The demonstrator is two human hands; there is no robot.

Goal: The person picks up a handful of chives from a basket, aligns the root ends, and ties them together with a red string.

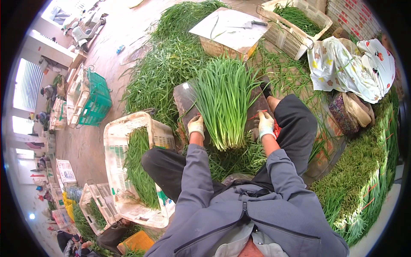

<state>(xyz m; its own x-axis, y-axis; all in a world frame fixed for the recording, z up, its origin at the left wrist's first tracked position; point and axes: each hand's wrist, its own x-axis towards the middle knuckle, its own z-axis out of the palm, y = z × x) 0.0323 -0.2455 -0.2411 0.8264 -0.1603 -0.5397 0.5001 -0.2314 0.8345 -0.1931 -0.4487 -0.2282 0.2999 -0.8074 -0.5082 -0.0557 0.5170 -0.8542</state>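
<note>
Green leafy bundle (227,103) lies flat on a low dark tabletop (183,96) in front of the person, between the two hands, its long axis running from 12 to 6 o'clock, with leaf tips fanned out toward 12 and pale stem ends gathered at 6. From the left hand (196,126) the bundle's middle is toward 2 o'clock; from the right hand (265,124) it is toward 10. Both gloved hands flank the stem half, and the left is the nearer, just beside the stems, while the right stands a little farther off. The right fingers are pressed together, pinching a thin red strip (253,117) that points back toward the stems; whether it passes beneath them is hidden. The left fingers are curled in, but I cannot tell whether they grip anything. More red strips (277,130) show just beside the right hand, at its 4 o'clock. Farther out from the bundle, a loose heap of greens (165,66) spreads at 10 o'clock, a white board (209,28) bearing a knife (245,25) sits at 12, and a pale crate (274,37) with greens stands at 1. A large whitish crate (112,132), also holding greens, is at 8, and densely packed greens (342,188) stand at 4.
</note>
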